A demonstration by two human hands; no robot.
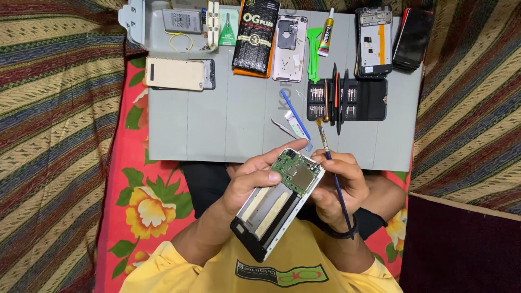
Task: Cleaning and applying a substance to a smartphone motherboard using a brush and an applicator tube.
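A: Two hands busy: our left hand [255,182] grips the opened phone [278,202] above the lap; the right hand [336,190] pinches a brush [332,168].

B: We judge the board [296,172] at risk; stiff strokes could dislodge parts.

My left hand [255,182] covers left edge of opened phone [279,202]; fingers behind it out of sight. My right hand [334,187] hides phone's right side and middle of brush [332,173]. Screwdriver bits in tool kit [347,99] too small to tell apart. Grey tray [138,21] cut by top edge.
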